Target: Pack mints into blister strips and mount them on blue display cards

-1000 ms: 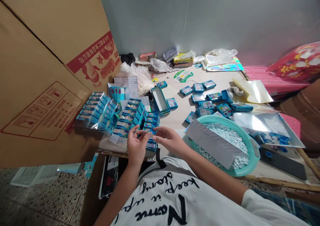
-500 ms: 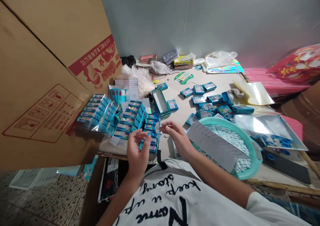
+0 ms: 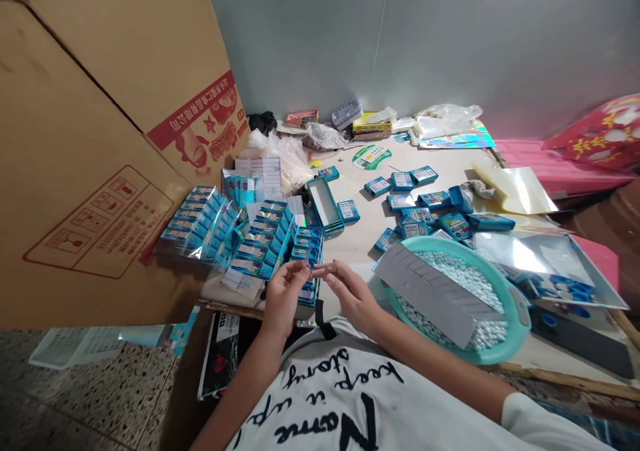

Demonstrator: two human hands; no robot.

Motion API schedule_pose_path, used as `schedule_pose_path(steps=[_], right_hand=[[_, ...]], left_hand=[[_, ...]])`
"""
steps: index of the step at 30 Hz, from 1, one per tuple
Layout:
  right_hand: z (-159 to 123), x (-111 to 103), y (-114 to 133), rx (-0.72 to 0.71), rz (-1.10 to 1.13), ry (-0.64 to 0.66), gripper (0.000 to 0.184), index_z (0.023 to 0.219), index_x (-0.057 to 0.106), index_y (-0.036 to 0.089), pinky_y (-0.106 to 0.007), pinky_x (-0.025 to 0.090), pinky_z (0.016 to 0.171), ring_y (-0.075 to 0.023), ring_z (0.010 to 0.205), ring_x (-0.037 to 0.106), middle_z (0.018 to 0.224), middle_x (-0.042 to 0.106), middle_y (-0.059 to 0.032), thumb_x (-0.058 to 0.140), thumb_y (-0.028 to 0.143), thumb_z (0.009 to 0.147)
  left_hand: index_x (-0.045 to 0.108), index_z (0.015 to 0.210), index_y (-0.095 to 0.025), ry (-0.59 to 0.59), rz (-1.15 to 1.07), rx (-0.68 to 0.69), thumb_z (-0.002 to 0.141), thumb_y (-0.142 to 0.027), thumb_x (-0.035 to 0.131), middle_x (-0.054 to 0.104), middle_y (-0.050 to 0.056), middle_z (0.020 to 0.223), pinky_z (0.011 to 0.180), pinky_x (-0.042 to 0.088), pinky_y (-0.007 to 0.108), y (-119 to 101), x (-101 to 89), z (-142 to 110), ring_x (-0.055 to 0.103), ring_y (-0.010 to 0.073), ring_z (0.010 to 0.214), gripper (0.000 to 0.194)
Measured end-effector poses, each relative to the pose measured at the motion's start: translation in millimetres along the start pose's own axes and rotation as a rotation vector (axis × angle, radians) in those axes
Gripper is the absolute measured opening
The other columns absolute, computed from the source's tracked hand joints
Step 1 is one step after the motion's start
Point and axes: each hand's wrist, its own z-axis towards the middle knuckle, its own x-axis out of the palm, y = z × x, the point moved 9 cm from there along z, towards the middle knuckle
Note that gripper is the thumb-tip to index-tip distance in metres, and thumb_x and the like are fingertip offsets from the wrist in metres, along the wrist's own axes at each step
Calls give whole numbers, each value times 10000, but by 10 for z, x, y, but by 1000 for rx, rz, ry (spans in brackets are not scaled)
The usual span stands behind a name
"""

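Observation:
My left hand (image 3: 285, 298) and my right hand (image 3: 354, 294) meet fingertip to fingertip at the table's front edge. Both have their fingers pinched together; what lies between them is too small to make out. Just beneath and beyond the fingertips stands a display box (image 3: 306, 243) filled with small blue packs. To its left, further rows of blue packs (image 3: 260, 244) sit in a second display box. An open, unfilled blue display box (image 3: 325, 201) lies beyond my hands. Beside my right forearm, a turquoise basin (image 3: 520, 314) holds many pale pellets, with a grey card (image 3: 430, 298) across it.
A big cardboard carton (image 3: 90, 138) rises at the left, with plastic-wrapped packs (image 3: 197, 224) by it. Loose blue packs (image 3: 413, 214) lie at the right of the table. A white tray (image 3: 607, 291) holds blue pieces beside a dark slab (image 3: 585, 341). Plastic bags (image 3: 447, 118) line the back.
My hands have come together from slightly apart, and their fingers have closed. The small clear piece at my right fingertips earlier no longer shows plainly. The view has shifted slightly.

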Motion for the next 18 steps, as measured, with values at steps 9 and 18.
schedule_pose_path(steps=[9, 18], right_hand=[[-54, -27, -49, 6, -39, 15, 254, 1009, 632, 237, -421, 436, 998, -243, 1108, 589, 1101, 674, -80, 454, 418, 1015], [-8, -256, -60, -30, -164, -160, 206, 1036, 688, 254, -374, 497, 847, -212, 837, 660, 840, 710, -25, 650, 394, 890]], left_hand=[[731, 828, -171, 45, 22, -30, 705, -453, 819, 750, 52, 894, 869, 525, 319, 17, 64, -6, 688, 181, 885, 321], [741, 884, -228, 35, 96, 87, 732, -479, 801, 736, 10, 929, 862, 511, 279, 83, 112, 70, 655, 156, 902, 300]])
